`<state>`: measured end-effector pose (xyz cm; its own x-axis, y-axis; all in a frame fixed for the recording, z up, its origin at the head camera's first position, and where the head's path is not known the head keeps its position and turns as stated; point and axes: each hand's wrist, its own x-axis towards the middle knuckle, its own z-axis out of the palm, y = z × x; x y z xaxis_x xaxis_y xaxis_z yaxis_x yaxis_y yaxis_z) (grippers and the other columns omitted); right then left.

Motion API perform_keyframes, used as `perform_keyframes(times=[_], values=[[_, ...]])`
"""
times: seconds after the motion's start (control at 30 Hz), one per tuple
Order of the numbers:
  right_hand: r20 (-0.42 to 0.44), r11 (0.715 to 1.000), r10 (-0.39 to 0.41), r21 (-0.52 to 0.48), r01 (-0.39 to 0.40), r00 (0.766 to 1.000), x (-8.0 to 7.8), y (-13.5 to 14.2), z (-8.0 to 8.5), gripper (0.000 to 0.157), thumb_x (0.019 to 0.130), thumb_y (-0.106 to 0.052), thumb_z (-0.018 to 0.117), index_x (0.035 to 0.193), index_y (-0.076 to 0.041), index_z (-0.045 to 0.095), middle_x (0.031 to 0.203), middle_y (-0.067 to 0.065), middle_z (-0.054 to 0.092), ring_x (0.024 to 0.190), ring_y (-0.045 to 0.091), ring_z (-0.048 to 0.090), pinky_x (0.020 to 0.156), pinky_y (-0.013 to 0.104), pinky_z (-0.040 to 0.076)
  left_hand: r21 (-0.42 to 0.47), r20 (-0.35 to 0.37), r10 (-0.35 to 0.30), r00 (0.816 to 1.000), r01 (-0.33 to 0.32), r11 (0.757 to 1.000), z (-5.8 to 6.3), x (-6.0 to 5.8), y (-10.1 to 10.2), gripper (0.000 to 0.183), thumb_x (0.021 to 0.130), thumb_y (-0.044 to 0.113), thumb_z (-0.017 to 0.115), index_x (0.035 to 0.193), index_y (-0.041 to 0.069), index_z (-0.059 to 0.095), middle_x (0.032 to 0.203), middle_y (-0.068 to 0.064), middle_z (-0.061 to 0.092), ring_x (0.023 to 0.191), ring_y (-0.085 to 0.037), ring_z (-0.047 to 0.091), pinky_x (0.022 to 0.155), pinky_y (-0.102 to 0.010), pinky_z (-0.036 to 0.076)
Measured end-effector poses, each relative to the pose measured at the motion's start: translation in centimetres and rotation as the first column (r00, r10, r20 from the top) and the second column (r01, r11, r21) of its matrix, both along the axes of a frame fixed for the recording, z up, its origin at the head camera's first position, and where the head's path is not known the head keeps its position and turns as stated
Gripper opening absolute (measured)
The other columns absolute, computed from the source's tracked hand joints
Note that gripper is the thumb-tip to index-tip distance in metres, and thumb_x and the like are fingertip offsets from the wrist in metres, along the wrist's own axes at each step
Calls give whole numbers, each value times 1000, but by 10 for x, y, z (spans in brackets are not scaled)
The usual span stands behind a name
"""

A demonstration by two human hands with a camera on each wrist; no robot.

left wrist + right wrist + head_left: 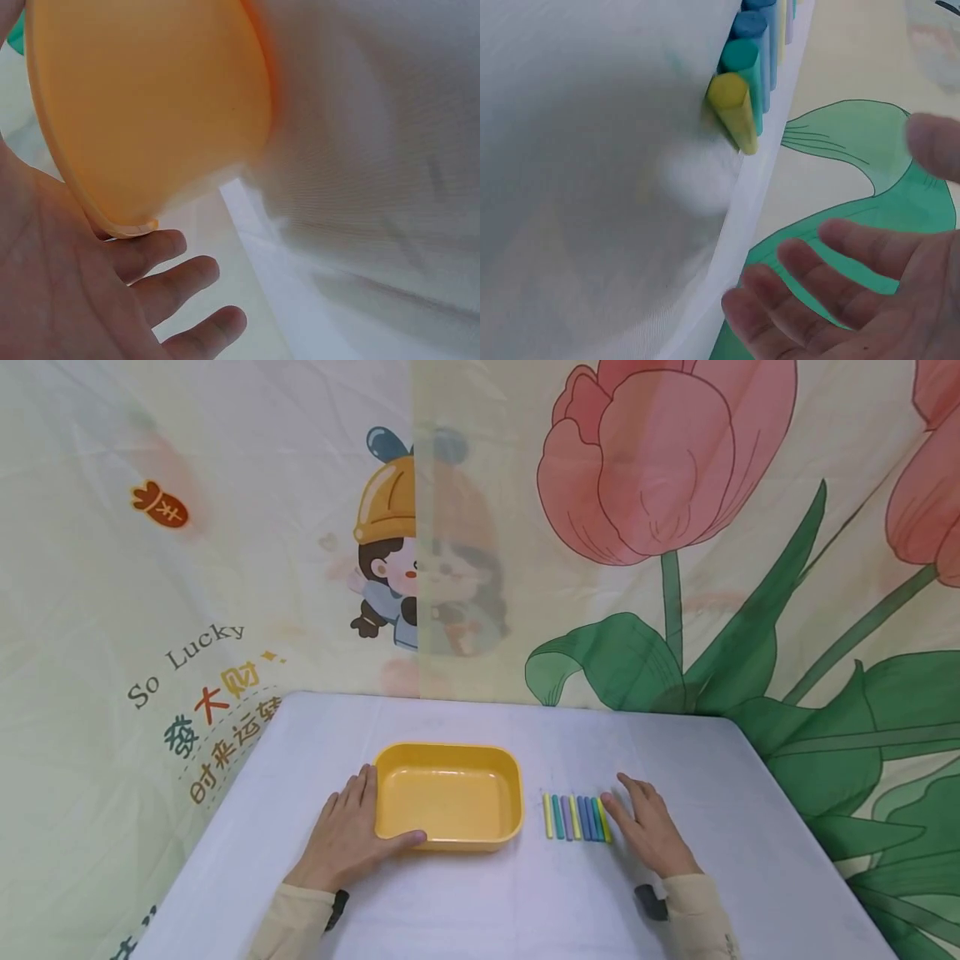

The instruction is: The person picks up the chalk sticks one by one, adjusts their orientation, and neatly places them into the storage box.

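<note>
A shallow yellow plastic tray (450, 843) lies on the table, its inside bare. My left hand (351, 831) rests against its left side, fingers extended and thumb along the near left corner. In the left wrist view, the fingers of my left hand (82, 277) lie loosely by the tray's rim (56, 161). To the right of the tray, several chalk sticks (576, 818) in yellow, teal, purple and blue lie side by side in a row. Just right of them hovers my right hand (648, 827), fingers spread; the yellow end stick (735, 112) is apart from it in the right wrist view.
A white cloth covers the table (480, 910), whose back edge meets a printed curtain (480, 677) with tulips and a cartoon figure. Dark straps show at both wrists, by the beige sleeves (701, 914).
</note>
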<state>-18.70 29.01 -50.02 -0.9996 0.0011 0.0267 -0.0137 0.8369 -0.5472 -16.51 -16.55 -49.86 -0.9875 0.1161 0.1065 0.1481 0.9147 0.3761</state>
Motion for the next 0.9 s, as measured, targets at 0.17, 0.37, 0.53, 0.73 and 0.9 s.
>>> perform_keyframes(times=[0.17,0.37,0.53,0.73,0.9], values=[[-6,1000,-17,-10,17,1000,-5,-3,0,67,104,-46,55,151,0,42,130,21,56,110,33,58,89,51,54,16,12,5,1000,-5,1000,3,0,0,139,72,91,58,157,-11,16,160,-31,26,145,-44,31,118,-61,25],[24,999,-54,-7,54,998,-9,-6,-5,49,100,-26,66,138,2,56,115,15,64,100,28,63,80,43,58,18,9,7,1000,-7,1000,3,0,0,141,70,93,55,157,-11,17,159,-31,28,145,-44,32,117,-60,26],[76,995,-97,-8,98,992,-12,-9,-7,42,98,-24,69,129,4,64,108,12,67,98,28,65,76,41,59,12,11,4,1000,-4,1000,4,0,-1,140,70,92,57,156,-12,18,159,-31,29,144,-44,33,117,-61,26],[144,989,-142,-7,145,979,-13,-13,-2,39,96,-22,68,123,6,67,103,11,69,85,22,61,65,34,55,18,4,1,1000,-1,1000,7,-1,0,140,69,90,61,156,-12,21,156,-31,33,142,-45,35,116,-60,27],[190,983,-167,-38,177,967,-14,-14,-1,34,94,-17,69,119,6,69,101,12,69,79,20,59,60,31,54,31,22,8,1000,-9,999,9,0,0,139,69,88,63,156,-11,20,157,-31,32,143,-45,34,117,-60,26]])
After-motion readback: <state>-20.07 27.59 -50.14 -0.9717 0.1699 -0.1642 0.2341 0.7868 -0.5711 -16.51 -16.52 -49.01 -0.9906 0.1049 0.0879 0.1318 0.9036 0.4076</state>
